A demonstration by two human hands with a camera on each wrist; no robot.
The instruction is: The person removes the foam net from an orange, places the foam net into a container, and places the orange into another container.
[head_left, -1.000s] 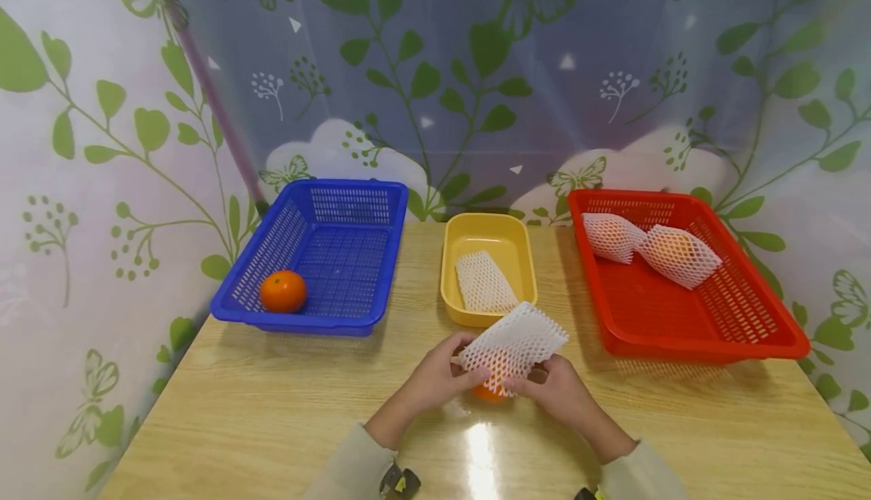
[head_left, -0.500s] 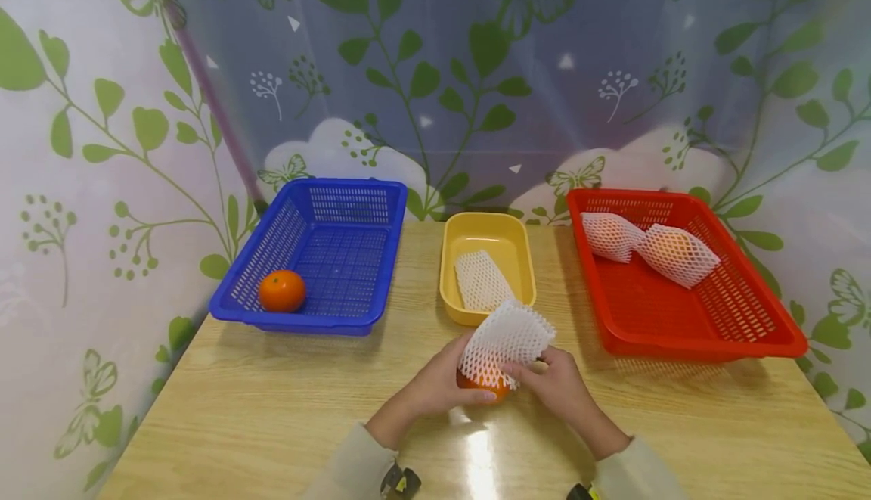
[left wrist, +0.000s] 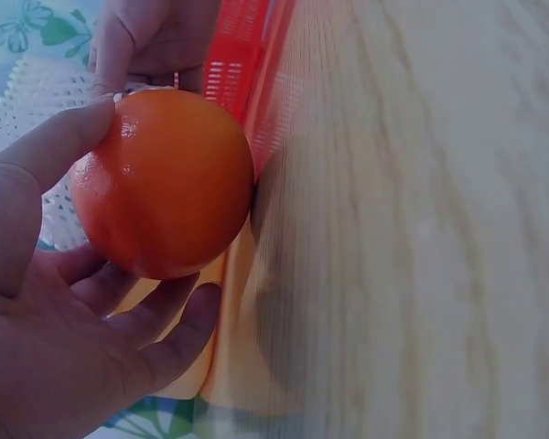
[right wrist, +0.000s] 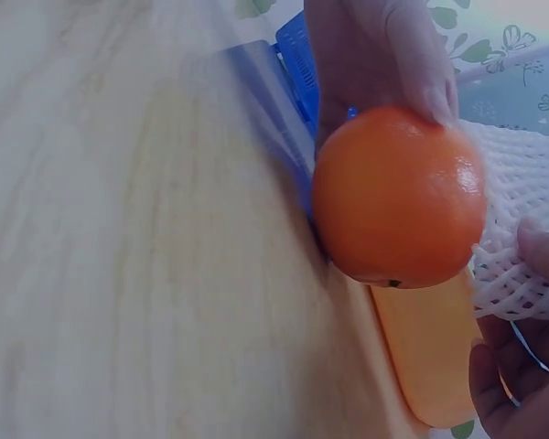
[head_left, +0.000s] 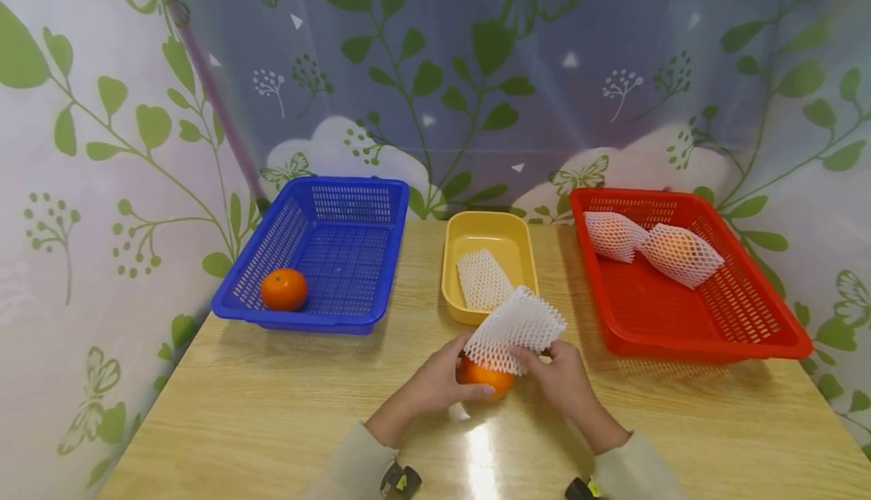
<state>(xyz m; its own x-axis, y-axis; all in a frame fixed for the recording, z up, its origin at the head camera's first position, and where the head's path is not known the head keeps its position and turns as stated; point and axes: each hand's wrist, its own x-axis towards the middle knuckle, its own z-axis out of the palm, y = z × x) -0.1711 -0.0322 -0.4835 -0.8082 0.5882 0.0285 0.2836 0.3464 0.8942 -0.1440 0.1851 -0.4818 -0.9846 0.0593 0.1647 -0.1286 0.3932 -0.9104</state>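
Observation:
My left hand (head_left: 438, 383) grips an orange (head_left: 491, 380) with thumb and fingers around its side, close over the table. In the left wrist view the orange (left wrist: 165, 183) shows mostly bare, its underside toward the camera. A white foam net sleeve (head_left: 519, 326) leans over the top of the fruit, its mouth at the far side. My right hand (head_left: 561, 379) pinches the sleeve's right edge, thumb in front. The right wrist view shows the net (right wrist: 517, 210) beside the orange (right wrist: 398, 197), with the right fingers on its lower end.
A yellow tub (head_left: 449, 288) with more foam netting (head_left: 481, 281) stands just beyond the hands. At left, a blue basket (head_left: 340, 322) holds one bare orange (head_left: 283, 290). The red basket (head_left: 612, 326) at right contains two net-wrapped oranges (head_left: 674, 246).
The net sleeve has slid up off the orange, which now shows more of its bare skin. My right hand has shifted slightly, still holding the net's edge.

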